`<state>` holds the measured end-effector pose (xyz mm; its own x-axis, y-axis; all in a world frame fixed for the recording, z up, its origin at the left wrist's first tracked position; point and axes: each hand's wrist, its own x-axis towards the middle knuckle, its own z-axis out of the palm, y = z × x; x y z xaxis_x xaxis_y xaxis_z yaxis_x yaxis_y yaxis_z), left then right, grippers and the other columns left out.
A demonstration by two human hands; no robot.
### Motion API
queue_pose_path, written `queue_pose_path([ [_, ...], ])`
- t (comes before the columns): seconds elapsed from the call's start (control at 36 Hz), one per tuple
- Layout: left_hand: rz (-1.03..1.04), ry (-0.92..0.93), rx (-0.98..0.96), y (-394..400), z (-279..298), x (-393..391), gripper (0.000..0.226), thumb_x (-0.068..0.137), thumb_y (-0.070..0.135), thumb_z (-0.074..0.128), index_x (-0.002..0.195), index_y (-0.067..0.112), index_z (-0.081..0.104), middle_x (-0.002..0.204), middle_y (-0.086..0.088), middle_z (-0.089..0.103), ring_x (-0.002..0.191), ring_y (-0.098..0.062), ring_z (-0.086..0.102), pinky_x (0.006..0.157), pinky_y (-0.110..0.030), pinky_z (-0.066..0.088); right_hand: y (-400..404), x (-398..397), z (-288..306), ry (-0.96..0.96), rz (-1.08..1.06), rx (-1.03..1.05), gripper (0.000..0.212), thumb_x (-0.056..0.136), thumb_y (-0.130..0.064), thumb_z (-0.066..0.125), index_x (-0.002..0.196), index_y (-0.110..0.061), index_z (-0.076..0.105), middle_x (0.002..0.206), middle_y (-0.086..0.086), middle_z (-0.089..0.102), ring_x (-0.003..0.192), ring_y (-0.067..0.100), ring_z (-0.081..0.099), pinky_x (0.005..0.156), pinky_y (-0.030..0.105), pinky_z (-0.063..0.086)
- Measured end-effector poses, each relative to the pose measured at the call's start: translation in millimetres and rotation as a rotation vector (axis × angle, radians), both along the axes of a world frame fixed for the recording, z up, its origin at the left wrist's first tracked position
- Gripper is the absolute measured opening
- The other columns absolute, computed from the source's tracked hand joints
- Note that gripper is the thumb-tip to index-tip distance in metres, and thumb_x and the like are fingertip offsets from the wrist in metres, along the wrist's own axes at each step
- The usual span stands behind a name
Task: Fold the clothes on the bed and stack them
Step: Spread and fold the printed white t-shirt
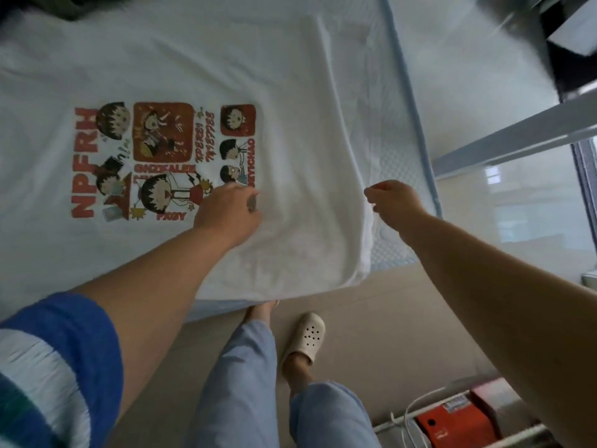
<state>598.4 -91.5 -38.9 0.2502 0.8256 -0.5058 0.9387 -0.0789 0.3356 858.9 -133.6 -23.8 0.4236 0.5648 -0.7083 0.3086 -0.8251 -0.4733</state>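
Note:
A white T-shirt [290, 92] with a red and black cartoon print [161, 156] lies spread flat across the bed [397, 163], its hem toward the bed's right end. My left hand [226, 211] rests on the shirt beside the lower right of the print, fingers bent against the cloth. My right hand [392, 202] is at the shirt's hem near the bed's front edge, fingers curled; it looks pinched on the hem's edge, though the grip is partly hidden.
A dark green cloth [58, 8] lies at the bed's far left corner. A pale metal bed rail [517, 137] crosses at the right. My legs and a cream clog [307, 337] stand on the beige floor; a red box [452, 421] sits lower right.

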Motion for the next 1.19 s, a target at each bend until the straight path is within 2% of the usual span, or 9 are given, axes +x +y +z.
queue_pose_path([
  [0.22, -0.005, -0.075, 0.038, 97, -16, 8, 0.043, 0.088, 0.023, 0.056, 0.131, 0.017, 0.052, 0.135, -0.008, 0.05, 0.118, -0.028, 0.049, 0.097, -0.041, 0.04, 120, 5, -18, -0.079, 0.012, -0.015, 0.023, 0.088, -0.028, 0.061, 0.068, -0.018, 0.054, 0.086, 0.01, 0.058, 0.087, 0.028, 0.056, 0.089, 0.044, 0.047],
  [0.39, -0.026, -0.095, 0.018, 157, -38, 9, 0.045, 0.09, 0.023, 0.053, 0.134, 0.02, 0.048, 0.142, -0.006, 0.042, 0.126, -0.026, 0.043, 0.103, -0.042, 0.036, 190, 20, -39, -0.149, -0.001, -0.034, 0.032, 0.09, -0.033, 0.056, 0.102, -0.004, 0.06, 0.093, 0.012, 0.056, 0.079, 0.024, 0.055, 0.074, 0.032, 0.046],
  [0.47, -0.01, -0.108, 0.052, 185, -50, 15, 0.043, 0.091, 0.023, 0.05, 0.134, 0.021, 0.049, 0.141, -0.004, 0.042, 0.124, -0.024, 0.042, 0.1, -0.038, 0.036, 225, 27, -48, -0.129, -0.095, 0.021, 0.024, 0.088, -0.033, 0.06, 0.083, -0.009, 0.06, 0.087, 0.011, 0.058, 0.073, 0.021, 0.055, 0.07, 0.032, 0.048],
  [0.58, 0.04, -0.137, 0.115, 217, -59, 26, 0.042, 0.089, 0.024, 0.05, 0.131, 0.022, 0.051, 0.138, -0.001, 0.042, 0.12, -0.02, 0.045, 0.093, -0.032, 0.037, 261, 37, -51, -0.054, -0.293, 0.107, 0.034, 0.082, -0.029, 0.071, 0.062, -0.011, 0.051, 0.058, 0.002, 0.05, 0.048, 0.014, 0.047, 0.045, 0.02, 0.045],
  [0.64, 0.086, -0.147, 0.124, 234, -62, 32, 0.043, 0.088, 0.025, 0.052, 0.131, 0.023, 0.051, 0.137, 0.001, 0.04, 0.118, -0.02, 0.047, 0.092, -0.031, 0.036, 277, 41, -55, -0.086, -0.241, 0.144, 0.032, 0.08, -0.025, 0.073, 0.06, -0.013, 0.051, 0.056, 0.002, 0.05, 0.049, 0.016, 0.048, 0.052, 0.025, 0.046],
  [0.75, 0.133, -0.135, 0.187, 263, -62, 39, 0.048, 0.087, 0.025, 0.054, 0.134, 0.023, 0.048, 0.143, 0.0, 0.034, 0.121, -0.023, 0.046, 0.093, -0.033, 0.037, 296, 56, -65, -0.199, -0.148, 0.208, 0.009, 0.082, -0.02, 0.065, 0.089, -0.015, 0.066, 0.073, 0.001, 0.058, 0.07, 0.022, 0.059, 0.074, 0.032, 0.053],
  [0.83, 0.163, -0.126, 0.222, 283, -61, 43, 0.052, 0.089, 0.025, 0.053, 0.14, 0.023, 0.041, 0.15, 0.0, 0.027, 0.129, -0.023, 0.039, 0.1, -0.036, 0.034, 308, 75, -66, -0.233, -0.117, 0.2, 0.019, 0.087, -0.023, 0.057, 0.101, -0.012, 0.063, 0.077, 0.002, 0.056, 0.066, 0.02, 0.056, 0.053, 0.012, 0.048],
  [0.94, 0.169, -0.086, 0.219, 309, -61, 44, 0.055, 0.09, 0.025, 0.051, 0.143, 0.023, 0.035, 0.152, -0.004, 0.024, 0.132, -0.025, 0.036, 0.104, -0.036, 0.032, 318, 88, -71, -0.223, -0.135, 0.275, 0.026, 0.083, -0.02, 0.063, 0.108, -0.019, 0.057, 0.099, 0.005, 0.057, 0.081, 0.021, 0.054, 0.062, 0.026, 0.044],
  [1.19, 0.22, 0.01, 0.292, 344, -62, 50, 0.023, 0.087, 0.031, 0.056, 0.103, 0.018, 0.067, 0.115, -0.017, 0.05, 0.098, -0.037, 0.055, 0.083, -0.036, 0.042, 329, 95, -90, -0.257, -0.102, 0.378, 0.023, 0.083, -0.03, 0.062, 0.106, -0.03, 0.059, 0.099, -0.003, 0.058, 0.077, 0.013, 0.054, 0.052, 0.016, 0.039],
])
